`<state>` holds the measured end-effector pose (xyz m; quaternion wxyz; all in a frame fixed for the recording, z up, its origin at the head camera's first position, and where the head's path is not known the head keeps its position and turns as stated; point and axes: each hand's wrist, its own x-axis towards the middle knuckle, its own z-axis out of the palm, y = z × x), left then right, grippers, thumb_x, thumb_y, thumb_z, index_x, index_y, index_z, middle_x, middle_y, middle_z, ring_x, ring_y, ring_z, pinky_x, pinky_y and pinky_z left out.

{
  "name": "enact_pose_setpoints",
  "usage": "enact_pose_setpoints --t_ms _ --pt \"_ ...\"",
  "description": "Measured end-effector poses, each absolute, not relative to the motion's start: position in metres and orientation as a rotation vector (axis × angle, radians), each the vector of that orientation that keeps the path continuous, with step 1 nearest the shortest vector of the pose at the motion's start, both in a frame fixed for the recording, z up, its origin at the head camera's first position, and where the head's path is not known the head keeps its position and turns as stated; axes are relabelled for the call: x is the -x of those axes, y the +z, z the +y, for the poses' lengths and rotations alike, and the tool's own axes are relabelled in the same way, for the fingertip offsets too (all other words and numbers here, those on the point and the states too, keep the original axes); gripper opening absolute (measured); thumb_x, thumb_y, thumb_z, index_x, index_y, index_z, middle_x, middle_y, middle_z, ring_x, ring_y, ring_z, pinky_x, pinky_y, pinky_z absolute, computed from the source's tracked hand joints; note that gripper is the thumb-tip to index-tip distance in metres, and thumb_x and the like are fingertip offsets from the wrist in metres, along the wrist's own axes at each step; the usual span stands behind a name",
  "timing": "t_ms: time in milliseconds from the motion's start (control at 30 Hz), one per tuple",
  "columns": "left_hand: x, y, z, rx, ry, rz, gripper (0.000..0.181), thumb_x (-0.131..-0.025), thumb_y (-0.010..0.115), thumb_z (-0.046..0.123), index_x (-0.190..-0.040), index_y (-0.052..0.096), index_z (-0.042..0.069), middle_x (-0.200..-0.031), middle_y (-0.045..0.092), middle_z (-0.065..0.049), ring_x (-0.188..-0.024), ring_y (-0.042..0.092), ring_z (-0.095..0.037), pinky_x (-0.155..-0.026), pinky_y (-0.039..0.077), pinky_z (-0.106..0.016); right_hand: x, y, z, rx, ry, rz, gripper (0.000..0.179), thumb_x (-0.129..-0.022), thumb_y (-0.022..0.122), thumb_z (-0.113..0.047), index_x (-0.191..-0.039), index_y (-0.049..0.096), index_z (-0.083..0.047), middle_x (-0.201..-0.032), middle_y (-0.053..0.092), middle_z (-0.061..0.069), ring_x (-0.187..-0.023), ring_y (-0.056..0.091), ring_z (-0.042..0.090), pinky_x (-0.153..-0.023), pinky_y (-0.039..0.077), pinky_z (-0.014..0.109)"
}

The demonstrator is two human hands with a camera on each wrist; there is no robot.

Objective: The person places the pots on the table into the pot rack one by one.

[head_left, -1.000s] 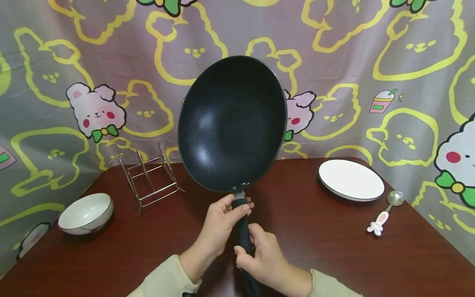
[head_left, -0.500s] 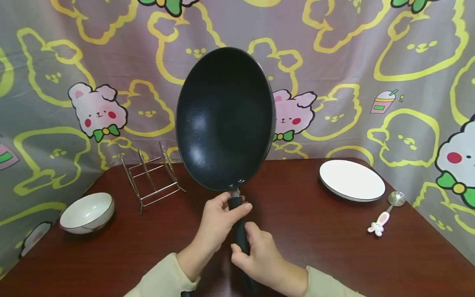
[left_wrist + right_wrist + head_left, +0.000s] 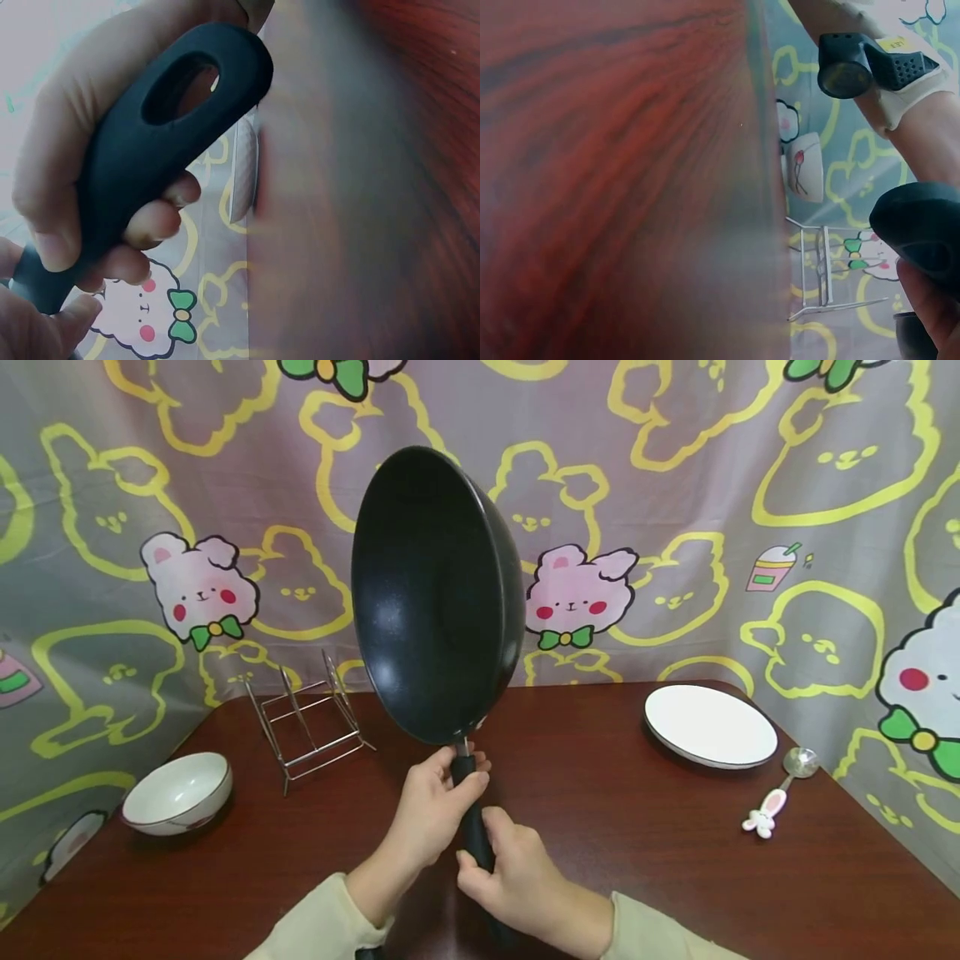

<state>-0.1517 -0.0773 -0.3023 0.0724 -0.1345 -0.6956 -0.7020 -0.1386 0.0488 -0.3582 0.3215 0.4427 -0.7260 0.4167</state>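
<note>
1. Behind the pan [image 3: 435, 602] hangs a patterned curtain [image 3: 675, 485]; below the pan, the table [image 3: 615, 860] spreads out to both sides.
2. The pan is up in front of you, its dish held apart from the table. Its long axis runs from the handle's tail, low and close to you, upward and away with a slight lean left. The open face looks toward you, turned partly left, so the outer wall shows along its right.
3. The dish lies ahead of and above both your grips, and I judge that any move turns on this: the weight sits past the far end of the handle [image 3: 475, 835]. Your left grip [image 3: 435, 802] is nearer the dish, holding the handle's neck; your right grip [image 3: 521, 877] is clasped round the handle lower down.
4. Left of the pan stands a wire rack [image 3: 318, 748]; right of it, well apart, lies a white plate [image 3: 711, 727]. Farther left, past the rack, is a bowl [image 3: 180, 793]; farther right, just beside the plate, a rabbit-handled spoon [image 3: 774, 802].
5. Compared with a second ago, the dish has swung left and its opening looks narrower; both grips have shifted slightly left with it. The rack, plate, bowl and spoon are unmoved.
</note>
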Motion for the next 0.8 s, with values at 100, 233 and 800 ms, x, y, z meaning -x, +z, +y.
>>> enact_pose_setpoints --t_ms 100,233,800 --pt "0.151 -0.304 -0.079 0.397 -2.103 -2.104 0.036 -0.085 0.055 -0.005 -0.12 0.049 -0.011 -0.111 0.058 -0.025 -0.109 0.059 -0.034 -0.094 0.044 -0.038 0.139 -0.359 0.048 -1.175 1.125 -1.913 0.031 -0.067 0.064 0.003 -0.094 0.049 0.002 -0.062 0.052 -0.001 -0.053 0.044 -0.005 -0.045 0.037 0.003" --pt "0.15 -0.304 -0.081 0.405 -2.118 -2.07 0.036 -0.085 0.054 -0.007 -0.12 0.048 -0.011 -0.111 0.058 -0.024 -0.11 0.058 -0.033 -0.095 0.044 -0.034 0.14 -0.36 0.047 -1.214 1.191 -1.907 0.026 -0.076 0.063 0.001 -0.097 0.049 0.002 -0.063 0.054 0.0 -0.051 0.046 -0.005 -0.045 0.038 0.003" --pt "0.147 -0.296 -0.093 0.423 -2.067 -1.907 0.035 -0.086 0.055 -0.009 -0.12 0.047 -0.012 -0.117 0.057 -0.026 -0.109 0.06 -0.022 -0.092 0.046 -0.029 0.155 -0.356 0.036 -1.375 1.352 -1.773 0.024 -0.093 0.053 -0.008 -0.107 0.048 0.01 -0.065 0.059 0.008 -0.049 0.057 0.004 -0.047 0.043 0.007"
